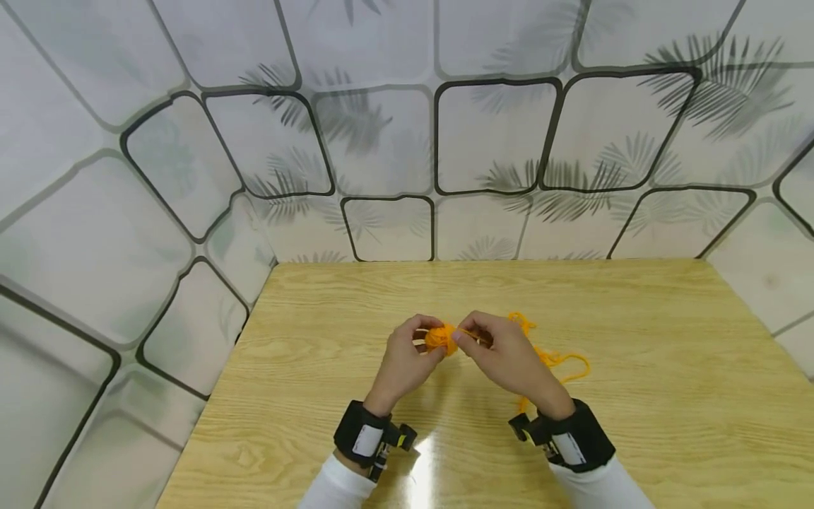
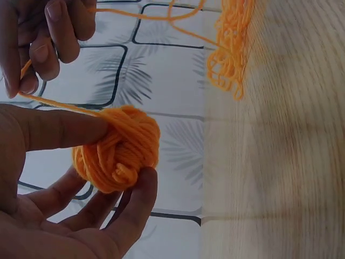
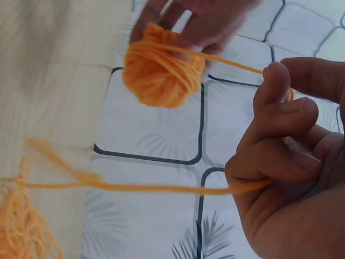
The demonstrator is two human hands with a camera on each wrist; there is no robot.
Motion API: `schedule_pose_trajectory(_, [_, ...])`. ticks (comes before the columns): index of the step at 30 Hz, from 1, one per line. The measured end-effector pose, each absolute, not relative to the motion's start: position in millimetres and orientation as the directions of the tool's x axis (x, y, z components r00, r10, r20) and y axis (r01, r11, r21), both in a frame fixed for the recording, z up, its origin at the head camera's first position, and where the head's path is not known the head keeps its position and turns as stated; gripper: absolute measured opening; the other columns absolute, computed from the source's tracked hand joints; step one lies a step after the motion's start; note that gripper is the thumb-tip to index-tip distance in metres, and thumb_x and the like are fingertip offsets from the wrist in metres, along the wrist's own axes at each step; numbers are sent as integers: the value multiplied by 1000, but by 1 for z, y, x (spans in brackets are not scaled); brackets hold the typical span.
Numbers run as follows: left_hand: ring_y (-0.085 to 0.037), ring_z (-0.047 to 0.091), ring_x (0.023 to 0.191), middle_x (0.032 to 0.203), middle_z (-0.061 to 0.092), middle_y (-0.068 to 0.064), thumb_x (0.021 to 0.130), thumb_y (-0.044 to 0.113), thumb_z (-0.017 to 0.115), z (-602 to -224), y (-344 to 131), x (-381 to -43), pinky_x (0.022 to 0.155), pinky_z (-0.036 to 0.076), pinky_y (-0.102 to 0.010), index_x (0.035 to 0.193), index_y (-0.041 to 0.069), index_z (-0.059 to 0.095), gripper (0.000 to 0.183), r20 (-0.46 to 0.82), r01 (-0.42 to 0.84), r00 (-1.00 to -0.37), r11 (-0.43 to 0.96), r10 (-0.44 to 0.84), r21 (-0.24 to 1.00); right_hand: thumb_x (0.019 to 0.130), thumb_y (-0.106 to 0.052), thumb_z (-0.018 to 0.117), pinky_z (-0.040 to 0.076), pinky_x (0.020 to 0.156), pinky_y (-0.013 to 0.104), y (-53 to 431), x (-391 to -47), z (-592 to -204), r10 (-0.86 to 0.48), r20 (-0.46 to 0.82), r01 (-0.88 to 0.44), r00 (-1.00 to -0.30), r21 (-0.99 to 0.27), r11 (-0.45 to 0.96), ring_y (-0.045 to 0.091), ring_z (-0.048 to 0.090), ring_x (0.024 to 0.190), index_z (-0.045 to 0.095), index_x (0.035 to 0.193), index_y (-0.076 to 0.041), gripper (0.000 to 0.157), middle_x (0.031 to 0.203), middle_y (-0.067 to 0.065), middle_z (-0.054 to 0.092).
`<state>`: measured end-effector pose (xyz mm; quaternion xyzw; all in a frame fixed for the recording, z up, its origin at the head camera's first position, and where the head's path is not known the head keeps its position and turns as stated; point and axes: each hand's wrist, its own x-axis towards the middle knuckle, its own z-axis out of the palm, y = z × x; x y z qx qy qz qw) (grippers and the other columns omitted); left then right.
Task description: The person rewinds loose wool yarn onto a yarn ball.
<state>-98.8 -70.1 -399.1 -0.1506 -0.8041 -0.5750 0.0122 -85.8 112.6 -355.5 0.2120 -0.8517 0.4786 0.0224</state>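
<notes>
A small ball of orange yarn (image 2: 126, 145) is gripped between the thumb and fingers of my left hand (image 1: 408, 353). From the ball a taut strand (image 3: 232, 63) runs to my right hand (image 1: 502, 350), which pinches it between thumb and forefinger. The same strand passes through the curled fingers of the right hand and trails off toward a loose, tangled heap of orange yarn (image 2: 230, 59) on the table. In the head view, part of that loose yarn (image 1: 559, 359) shows behind and beside the right wrist.
The wood-grain table (image 1: 305, 396) reaches back to a wall (image 1: 496, 141) with a stone-outline and leaf pattern. A black band with a small camera sits on each wrist, the left one (image 1: 365, 438) and the right one (image 1: 572, 438).
</notes>
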Motion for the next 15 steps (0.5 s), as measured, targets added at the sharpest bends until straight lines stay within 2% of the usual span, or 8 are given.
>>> schedule_pose_trajectory(6, [-22,55,99,110,55,-1,82,13,65,-394,-69,-92,79,48,-27,109,14,57,28,154,290,-907,318,392,902,93,-25,53,32,45,29,119,-94,-342,-248,270,-350,-930,-855,383,20,38,50,60,92,-10,17,70,6,53])
schedule_pose_trajectory(10, [-22,56,99,111,55,-1,82,11,65,-389,-68,-88,81,49,-31,110,14,56,29,160,304,-863,240,480,922,92,-33,53,35,47,31,124,-107,-351,-198,244,-296,-949,-907,300,23,43,56,60,94,-7,28,73,11,54])
schedule_pose_trajectory(15, [-21,57,98,112,54,-4,81,10,67,-378,-67,-84,80,50,-35,110,13,56,31,182,269,-837,98,515,958,91,-40,53,34,48,29,128,-118,-370,-168,116,-150,-979,-967,207,22,39,56,59,98,-6,35,76,17,53])
